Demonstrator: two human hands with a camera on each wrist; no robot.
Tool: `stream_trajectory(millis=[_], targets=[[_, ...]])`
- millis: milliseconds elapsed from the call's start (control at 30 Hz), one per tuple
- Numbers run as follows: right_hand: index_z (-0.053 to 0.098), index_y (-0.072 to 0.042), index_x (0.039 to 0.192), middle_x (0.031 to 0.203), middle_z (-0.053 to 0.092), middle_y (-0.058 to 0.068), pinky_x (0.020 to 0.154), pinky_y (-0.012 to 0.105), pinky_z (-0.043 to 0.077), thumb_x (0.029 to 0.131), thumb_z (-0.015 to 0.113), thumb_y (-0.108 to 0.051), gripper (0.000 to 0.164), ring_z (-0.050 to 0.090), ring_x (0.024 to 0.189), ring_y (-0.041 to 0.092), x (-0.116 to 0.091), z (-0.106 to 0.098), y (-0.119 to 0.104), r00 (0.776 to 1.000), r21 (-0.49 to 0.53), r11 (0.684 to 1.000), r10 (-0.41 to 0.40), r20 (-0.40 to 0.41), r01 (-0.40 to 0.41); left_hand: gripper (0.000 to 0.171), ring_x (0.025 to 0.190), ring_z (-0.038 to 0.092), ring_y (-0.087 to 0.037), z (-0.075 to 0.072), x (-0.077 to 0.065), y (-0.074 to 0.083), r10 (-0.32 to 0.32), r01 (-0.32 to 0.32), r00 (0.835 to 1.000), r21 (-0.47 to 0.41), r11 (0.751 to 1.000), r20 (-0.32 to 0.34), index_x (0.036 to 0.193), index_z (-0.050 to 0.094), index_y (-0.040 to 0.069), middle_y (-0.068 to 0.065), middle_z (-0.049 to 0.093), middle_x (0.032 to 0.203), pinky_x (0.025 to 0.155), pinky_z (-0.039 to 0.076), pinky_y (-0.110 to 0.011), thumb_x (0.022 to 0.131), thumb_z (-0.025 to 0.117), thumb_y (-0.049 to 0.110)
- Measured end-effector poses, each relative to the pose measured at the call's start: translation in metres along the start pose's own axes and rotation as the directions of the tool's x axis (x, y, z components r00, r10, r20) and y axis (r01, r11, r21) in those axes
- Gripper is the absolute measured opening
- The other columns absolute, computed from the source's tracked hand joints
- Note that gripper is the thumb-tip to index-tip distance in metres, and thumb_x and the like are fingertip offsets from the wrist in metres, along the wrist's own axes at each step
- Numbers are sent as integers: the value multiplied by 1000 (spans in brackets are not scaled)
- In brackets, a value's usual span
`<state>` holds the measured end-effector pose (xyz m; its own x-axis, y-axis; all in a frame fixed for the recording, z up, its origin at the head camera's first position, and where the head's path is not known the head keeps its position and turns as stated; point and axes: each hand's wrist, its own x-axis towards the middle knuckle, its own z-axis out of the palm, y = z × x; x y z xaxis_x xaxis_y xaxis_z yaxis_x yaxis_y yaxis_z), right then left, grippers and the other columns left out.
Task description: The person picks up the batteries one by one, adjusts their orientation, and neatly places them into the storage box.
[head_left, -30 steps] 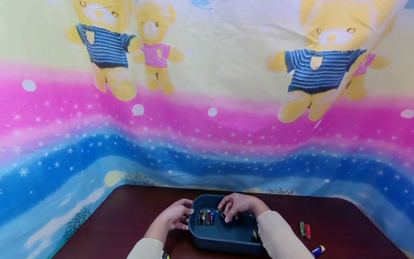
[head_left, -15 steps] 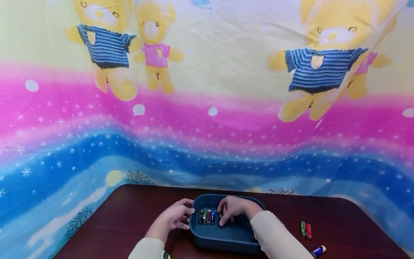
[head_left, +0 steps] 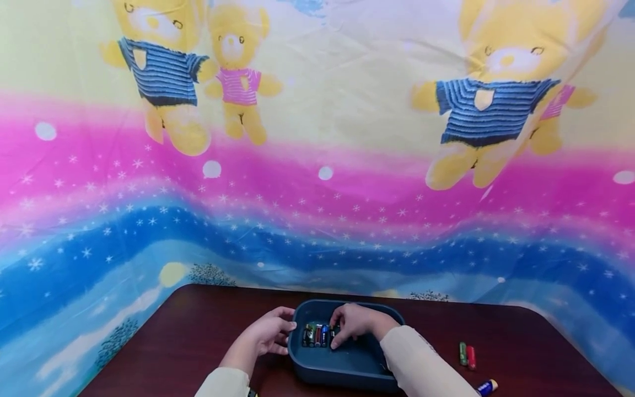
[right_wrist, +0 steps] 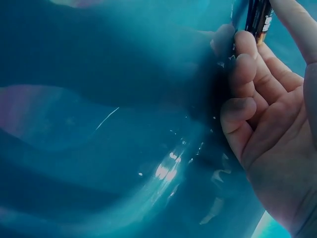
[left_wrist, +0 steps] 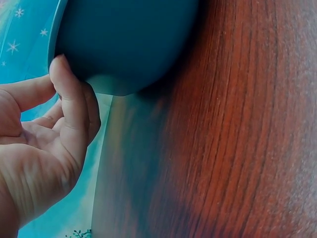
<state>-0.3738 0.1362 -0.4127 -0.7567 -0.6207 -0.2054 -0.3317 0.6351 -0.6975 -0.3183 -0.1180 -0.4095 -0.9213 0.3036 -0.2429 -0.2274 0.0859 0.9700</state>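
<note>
My left hand [head_left: 270, 333] grips the left end of a dark blue-green plastic box [head_left: 342, 374], thumb at the rim; the left wrist view shows the fingers [left_wrist: 74, 106] against its outer wall. Inside the box at the left, several batteries [head_left: 317, 335] lie side by side in a row. The right hand [head_left: 358, 321] reaches into the box and pinches a black battery [head_left: 333, 333] at the right end of that row. In the right wrist view this black battery [right_wrist: 261, 22], with a copper-coloured end, shows between thumb and fingers, cut off by the top edge.
To the right of the box, a green battery [head_left: 463, 353] and a red battery [head_left: 471, 357] lie together on the dark wood table [head_left: 536, 353]. A larger blue battery [head_left: 487, 387] lies nearer, by the right sleeve [head_left: 421, 364]. A patterned cloth [head_left: 317, 209] hangs behind the table.
My right hand has moved left with the black battery, bringing it down close beside the row in the box. The left hand keeps its place on the box.
</note>
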Motion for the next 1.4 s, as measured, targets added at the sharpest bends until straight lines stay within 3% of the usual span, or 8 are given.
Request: stream_trajectory(millis=[500, 800, 1033, 1400], targets=[[59, -2, 118, 65, 61, 3, 56, 32, 49, 74, 75, -3, 46, 56, 56, 13, -1, -3, -2, 999, 133, 991, 12, 44, -18, 38, 65, 52, -17, -2, 1, -1, -1, 1, 1000, -6, 1000, 8, 129, 42, 4, -15, 54, 92, 55, 52, -29, 92, 51, 7], [58, 0, 120, 65, 63, 2, 52, 27, 40, 78, 72, -5, 45, 56, 58, 11, -1, -2, -3, 999, 150, 988, 21, 46, -28, 38, 64, 51, -17, -1, 1, -1, -9, 9, 1000, -14, 1000, 7, 129, 42, 4, -14, 55, 91, 56, 52, -29, 92, 52, 7], [56, 4, 122, 71, 66, 7, 61, 32, 49, 79, 69, 1, 44, 59, 61, 13, 1, -2, 1, 999, 212, 977, -1, 50, -9, 37, 66, 51, -18, -1, 0, 0, -7, 7, 1000, -5, 1000, 6, 128, 43, 4, -16, 55, 94, 57, 52, -29, 92, 52, 7], [57, 0, 121, 74, 67, 6, 62, 31, 48, 80, 69, -1, 43, 59, 61, 14, 4, -3, 3, 999, 177, 984, 3, 47, -11, 37, 65, 52, -18, -1, 0, 0, 1, -1, 1000, -4, 1000, 6, 128, 43, 4, -15, 55, 92, 56, 52, -30, 92, 52, 7]])
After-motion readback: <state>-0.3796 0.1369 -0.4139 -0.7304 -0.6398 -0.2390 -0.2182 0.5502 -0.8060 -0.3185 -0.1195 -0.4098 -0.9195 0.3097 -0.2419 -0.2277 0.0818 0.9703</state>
